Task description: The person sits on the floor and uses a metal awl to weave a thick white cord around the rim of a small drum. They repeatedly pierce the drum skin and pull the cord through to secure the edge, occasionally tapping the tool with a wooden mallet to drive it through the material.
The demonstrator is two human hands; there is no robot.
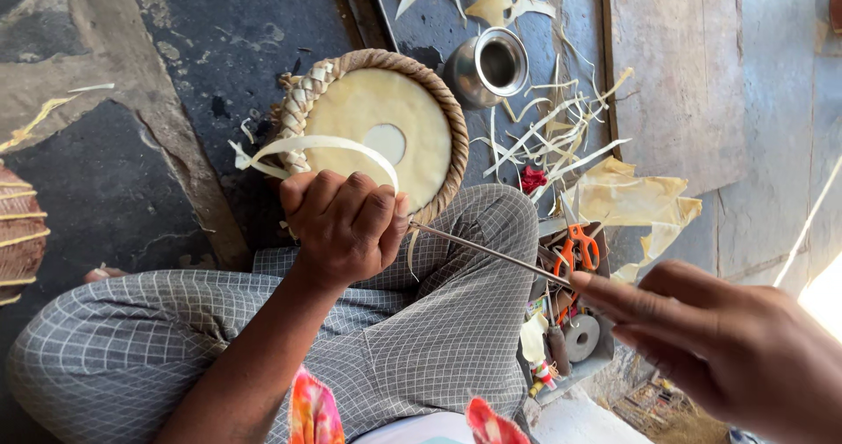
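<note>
A round drum head (379, 128) with a pale skin and a braided rim rests against my knee. My left hand (346, 225) is closed over its near rim and grips a pale flat strip (320, 146) that loops across the skin. A thin metal rod (487, 253) runs from under my left hand toward my right hand (710, 343), whose fingertips hold the rod's far end.
A small steel pot (489, 65) stands beyond the drum. Pale strip cuttings (548, 133) and scraps (631, 200) litter the floor to the right. An open tool box (570, 321) with orange-handled scissors (574, 249) sits beside my knee. My checked-trousered legs (412, 339) fill the foreground.
</note>
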